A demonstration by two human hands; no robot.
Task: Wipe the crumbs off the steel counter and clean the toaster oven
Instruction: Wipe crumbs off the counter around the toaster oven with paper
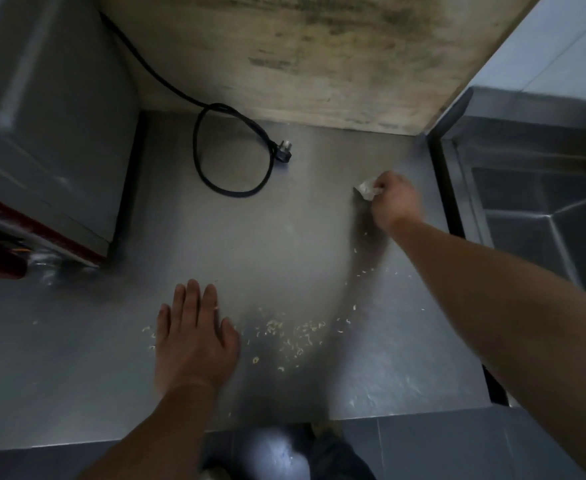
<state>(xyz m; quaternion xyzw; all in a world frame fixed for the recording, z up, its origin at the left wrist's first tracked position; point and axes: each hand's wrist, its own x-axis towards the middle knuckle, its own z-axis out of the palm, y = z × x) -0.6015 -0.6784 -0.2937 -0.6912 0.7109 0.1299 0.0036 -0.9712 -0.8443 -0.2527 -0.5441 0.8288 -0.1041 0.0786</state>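
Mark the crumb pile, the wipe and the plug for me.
crumbs (286,332), head view, middle of the scatter beside the flat left hand (194,336).
wipe (367,189), head view, crumpled end showing from the right hand (393,199).
plug (284,151), head view, black body.

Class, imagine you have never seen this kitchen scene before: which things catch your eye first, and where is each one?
First, the pale crumbs scattered across the near middle of the steel counter, just right of the left hand lying flat on it. Next, the right hand gripping a crumpled white wad farther back, near the counter's right edge. Behind them, a black power cord loops by the wall, its plug lying loose.
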